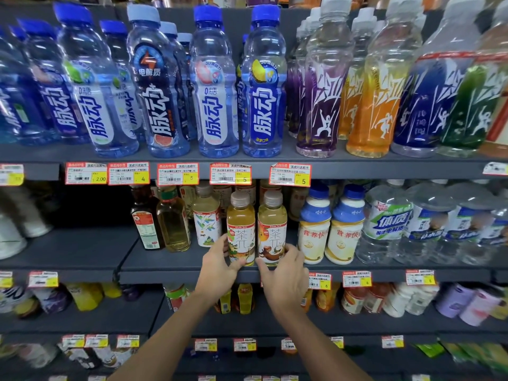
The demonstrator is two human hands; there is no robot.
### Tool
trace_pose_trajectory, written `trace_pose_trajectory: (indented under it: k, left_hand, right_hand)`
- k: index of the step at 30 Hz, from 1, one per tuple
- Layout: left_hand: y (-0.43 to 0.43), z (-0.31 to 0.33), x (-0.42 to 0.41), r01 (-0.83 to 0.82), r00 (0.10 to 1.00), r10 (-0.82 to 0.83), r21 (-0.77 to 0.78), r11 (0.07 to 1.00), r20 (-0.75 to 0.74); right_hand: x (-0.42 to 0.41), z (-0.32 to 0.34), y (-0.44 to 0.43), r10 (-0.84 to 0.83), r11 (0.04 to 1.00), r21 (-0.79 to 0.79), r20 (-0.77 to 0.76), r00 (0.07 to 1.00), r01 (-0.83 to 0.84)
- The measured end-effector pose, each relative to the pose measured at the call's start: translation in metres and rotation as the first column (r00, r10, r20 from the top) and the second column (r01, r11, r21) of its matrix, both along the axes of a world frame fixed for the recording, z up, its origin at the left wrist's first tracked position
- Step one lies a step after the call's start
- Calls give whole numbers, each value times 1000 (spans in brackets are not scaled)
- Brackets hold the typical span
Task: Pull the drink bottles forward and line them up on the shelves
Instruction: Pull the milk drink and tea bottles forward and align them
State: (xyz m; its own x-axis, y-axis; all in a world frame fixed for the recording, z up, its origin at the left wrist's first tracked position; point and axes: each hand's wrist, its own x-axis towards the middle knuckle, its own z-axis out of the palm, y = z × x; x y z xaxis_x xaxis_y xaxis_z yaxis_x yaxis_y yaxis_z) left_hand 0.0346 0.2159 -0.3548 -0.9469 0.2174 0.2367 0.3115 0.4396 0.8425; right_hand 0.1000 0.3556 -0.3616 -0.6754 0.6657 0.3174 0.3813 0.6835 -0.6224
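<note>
Left hand: fingers curled round the left side of the amber tea bottle, thumb laid across its near face, low on the label. Right hand: wrapped the same way round the foot of the paler tea bottle, fingers on its right side, thumb on the near face. Both bottles are held upright on the middle shelf, side by side, close to its near edge. Whether the two touch cannot be told.

Risks, as judged:
- Both grips sit well below the caps. A quick tug at the base could rock the top backward into the row behind.
- The near edge is close, so a pull carried too far could take a base past the lip and the bottle would fall toward the lower shelves.
- The right hand's fingers lie just beside the blue-capped milk drink bottle, which could be nudged out of line.
- The floral-label tea bottle stands farther back, just left of the left hand's fingertips, and could be knocked by a careless knuckle.

Position: the amber bottle rises up and right of the left palm. The paler bottle rises up and left of the right palm. Between the two wrists only a narrow gap is left.
</note>
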Motion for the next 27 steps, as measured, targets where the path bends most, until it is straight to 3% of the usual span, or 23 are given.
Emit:
trace_pose_trajectory:
  k: [5, 16, 27]
  left_hand:
    - [-1, -1, 4, 47, 999, -48, -27, 999, -23]
    - [9, -2, 2, -1, 999, -3, -79, 997, -49]
    - [6, 3, -5, -2, 1000, -1, -136, 991, -19]
  right_hand:
    - [2, -5, 3, 3, 995, 102, 3, 1000, -3]
    - [8, -7, 11, -31, 991, 129, -16, 999, 33]
    - [10, -17, 10, -39, 999, 4, -109, 993, 40]
